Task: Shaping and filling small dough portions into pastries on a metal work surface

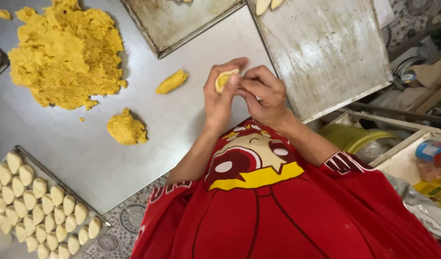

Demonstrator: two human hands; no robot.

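Both hands meet just above centre of the frame: the left hand [219, 96] cups a small pale dough piece [225, 79] with yellow filling showing at its open top, grip closed around it; the right hand [263, 93] has its fingertips pinched on the dough's edge, grip also closed on the same piece. The seam looks only partly gathered, so this piece is judged mid-way through sealing. Just left of the hands, on the steel tabletop [191, 124], lies a small yellow filling portion [172, 82], apart from a larger lump [126, 128] lower left of it. A big mound of yellow filling [67, 50] sits at upper left, largely unused by the look of it. At lower left a tray [62, 184] holds many rows of pale shaped dough pieces [38, 211]. At upper right, a worn baking sheet [326, 52] is nearly bare, with two pale pieces [268, 5] at its top edge; a second sheet [177, 21] at top centre. Judgement: early in the batch, much filling left.
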